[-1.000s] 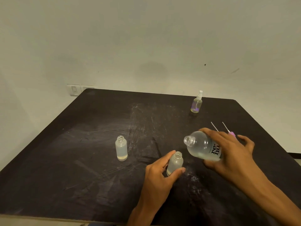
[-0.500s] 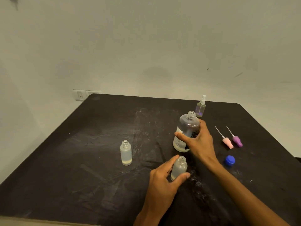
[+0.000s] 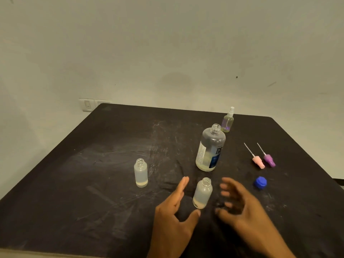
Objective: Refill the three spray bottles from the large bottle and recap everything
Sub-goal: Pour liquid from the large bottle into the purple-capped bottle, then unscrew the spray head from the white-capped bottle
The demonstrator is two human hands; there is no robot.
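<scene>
- Left hand (image 3: 174, 218): near edge of bench (image 3: 74, 192), wrist cut off by the frame; fingers straight, thumb spread, holding nothing, just left of the near small bottle.
- Right hand (image 3: 240, 207): blurred, fingers loosely spread, holding nothing, just right of the same bottle.
- Near small bottle (image 3: 202, 192): frosted, uncapped, upright between the hands; a little liquid at the bottom.
- Second small bottle (image 3: 141, 173): frosted, uncapped, upright, off to the left; shallow liquid.
- Blue cap (image 3: 260, 182): lying loose at right.
- Large bottle (image 3: 210, 148): clear, labelled, uncapped, upright, partly filled; label text hard to read.
- Pink spray head (image 3: 257, 161), purple spray head (image 3: 269, 160): lying side by side, tubes pointing away.
- Capped spray bottle (image 3: 228, 121): upright, just behind the large bottle.
- Wall switch (image 3: 87, 104): beyond the bench's far left corner.
</scene>
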